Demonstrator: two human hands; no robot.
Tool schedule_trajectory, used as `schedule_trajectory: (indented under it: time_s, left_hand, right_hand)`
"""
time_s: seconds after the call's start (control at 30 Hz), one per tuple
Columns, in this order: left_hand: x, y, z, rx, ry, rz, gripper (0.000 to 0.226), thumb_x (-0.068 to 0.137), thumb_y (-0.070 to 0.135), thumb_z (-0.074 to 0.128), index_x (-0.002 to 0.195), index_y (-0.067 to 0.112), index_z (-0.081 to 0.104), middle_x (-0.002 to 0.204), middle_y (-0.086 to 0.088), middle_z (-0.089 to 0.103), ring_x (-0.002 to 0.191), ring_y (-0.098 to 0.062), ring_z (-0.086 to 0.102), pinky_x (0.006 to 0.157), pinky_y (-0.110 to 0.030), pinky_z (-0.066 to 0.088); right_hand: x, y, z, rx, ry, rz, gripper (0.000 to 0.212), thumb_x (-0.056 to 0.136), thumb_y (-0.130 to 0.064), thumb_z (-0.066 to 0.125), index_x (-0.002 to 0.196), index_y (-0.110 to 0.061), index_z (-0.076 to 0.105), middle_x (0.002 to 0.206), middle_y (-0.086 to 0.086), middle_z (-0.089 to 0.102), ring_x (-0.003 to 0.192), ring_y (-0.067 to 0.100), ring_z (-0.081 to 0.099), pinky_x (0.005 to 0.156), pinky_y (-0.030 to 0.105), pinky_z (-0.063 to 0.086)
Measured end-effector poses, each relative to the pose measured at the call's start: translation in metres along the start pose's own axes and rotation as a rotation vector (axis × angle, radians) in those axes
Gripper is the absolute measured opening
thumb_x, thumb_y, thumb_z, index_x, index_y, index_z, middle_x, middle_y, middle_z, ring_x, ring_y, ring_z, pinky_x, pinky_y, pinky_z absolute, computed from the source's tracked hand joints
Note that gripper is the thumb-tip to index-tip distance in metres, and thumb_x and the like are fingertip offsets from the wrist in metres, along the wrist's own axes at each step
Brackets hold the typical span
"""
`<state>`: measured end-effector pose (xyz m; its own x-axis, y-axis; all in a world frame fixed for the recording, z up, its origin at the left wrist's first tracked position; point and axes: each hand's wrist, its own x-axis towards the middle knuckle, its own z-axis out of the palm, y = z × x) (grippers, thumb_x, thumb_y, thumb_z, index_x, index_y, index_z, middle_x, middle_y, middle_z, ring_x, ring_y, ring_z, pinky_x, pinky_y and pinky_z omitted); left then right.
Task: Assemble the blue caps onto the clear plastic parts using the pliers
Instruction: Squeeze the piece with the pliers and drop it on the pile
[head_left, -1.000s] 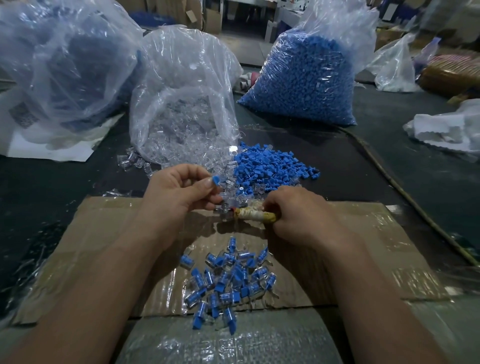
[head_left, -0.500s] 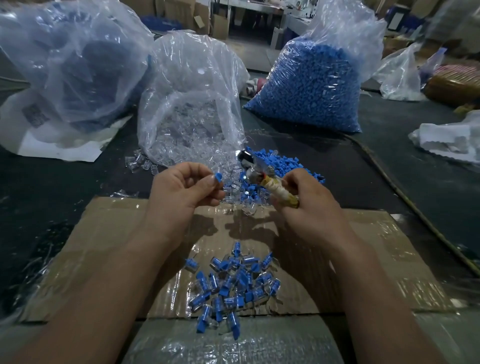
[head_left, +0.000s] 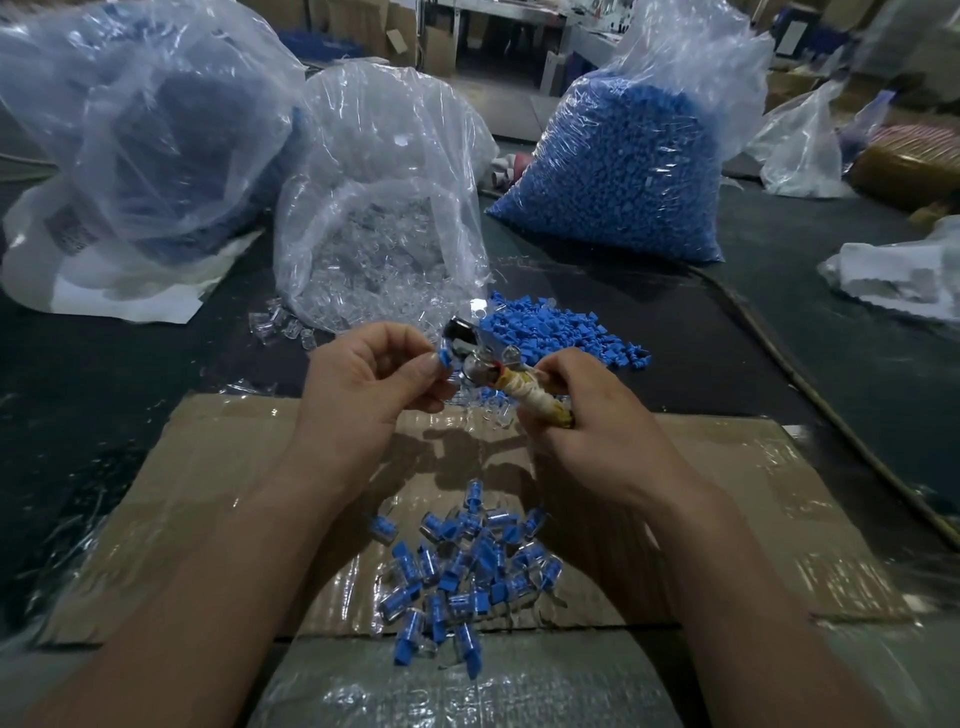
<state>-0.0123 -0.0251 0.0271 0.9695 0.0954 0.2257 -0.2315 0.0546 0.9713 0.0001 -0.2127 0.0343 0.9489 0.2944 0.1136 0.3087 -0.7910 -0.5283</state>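
Pliers (head_left: 480, 366) now at left hand's (head_left: 371, 374) blue cap (head_left: 445, 358).

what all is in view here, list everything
bag of blue caps: one, blue, far right of centre
bag of clear plastic parts: one, clear, far centre
large bag: one, clear, dark contents, far left
crumpled white plastic: one, white, right edge
loose blue caps: heap, blue, mid-table
cardboard: one, brown, nearest
assembled parts: heap, clear and blue, on cardboard
pliers: one, metal, pale taped handle, above cardboard
blue cap: one, blue, beside pliers' head
left hand: one, pinches blue cap
right hand: one, grips pliers
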Motion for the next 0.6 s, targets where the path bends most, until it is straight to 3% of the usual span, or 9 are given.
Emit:
schedule_trajectory:
  time_s: [0.33, 0.6]
  left_hand:
    - [-0.002, 0.002, 0.000, 0.044, 0.013, 0.016, 0.018, 0.082, -0.006, 0.056, 0.077, 0.011, 0.059, 0.062, 0.005, 0.068, 0.057, -0.006, 0.065, 0.055, -0.016, 0.052]
    - [-0.006, 0.003, 0.005, 0.097, 0.069, 0.063, 0.018, 0.083, -0.006, 0.057, 0.076, 0.011, 0.059, 0.059, 0.004, 0.064, 0.054, -0.004, 0.061, 0.053, -0.014, 0.050]
  right_hand:
    - [-0.002, -0.007, 0.001, -0.053, -0.065, -0.008, 0.017, 0.086, -0.031, 0.058, 0.094, -0.028, 0.044, 0.089, -0.007, 0.047, 0.076, 0.006, 0.040, 0.060, 0.023, 0.028]
    - [-0.002, -0.012, 0.002, -0.033, -0.046, 0.006, 0.014, 0.086, -0.024, 0.059, 0.085, -0.028, 0.046, 0.084, -0.006, 0.053, 0.075, 0.010, 0.048, 0.061, 0.029, 0.036]
